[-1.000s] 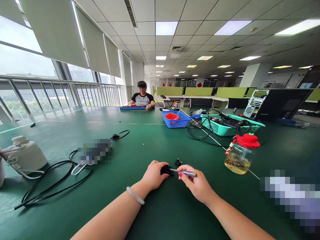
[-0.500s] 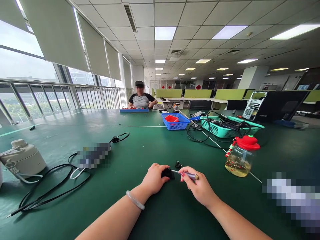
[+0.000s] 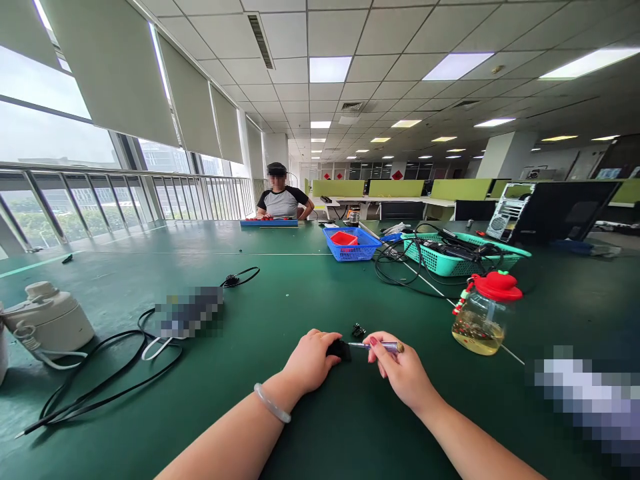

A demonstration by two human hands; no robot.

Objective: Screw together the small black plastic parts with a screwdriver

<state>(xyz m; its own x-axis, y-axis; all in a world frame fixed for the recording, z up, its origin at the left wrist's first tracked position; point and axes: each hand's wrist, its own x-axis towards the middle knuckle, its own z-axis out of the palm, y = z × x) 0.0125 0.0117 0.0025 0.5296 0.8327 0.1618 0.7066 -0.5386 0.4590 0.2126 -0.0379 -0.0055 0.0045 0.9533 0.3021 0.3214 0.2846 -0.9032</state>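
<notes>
My left hand (image 3: 313, 359) is closed around a small black block-like part (image 3: 340, 349) and holds it against the green tabletop (image 3: 320, 440). What the part is, I cannot make out. Between the fingers of my right hand (image 3: 397, 370) is a slim screwdriver (image 3: 385, 347) with a purplish handle, lying nearly level. Its metal shaft points left, and its tip reaches the right side of the black part. Just beyond my hands lies a little heap of small dark pieces (image 3: 358, 330).
A jar with a red lid (image 3: 483, 320) stands to the right. Farther back are a blue basket (image 3: 360, 253) and a teal basket (image 3: 450, 267) of cables. Black cable (image 3: 100, 340) and a white bottle (image 3: 55, 317) lie left. A person (image 3: 283, 199) sits across the table.
The screwdriver has turned from slightly slanted to nearly level, and my right hand has shifted a little to the right. My left hand keeps its hold on the black part.
</notes>
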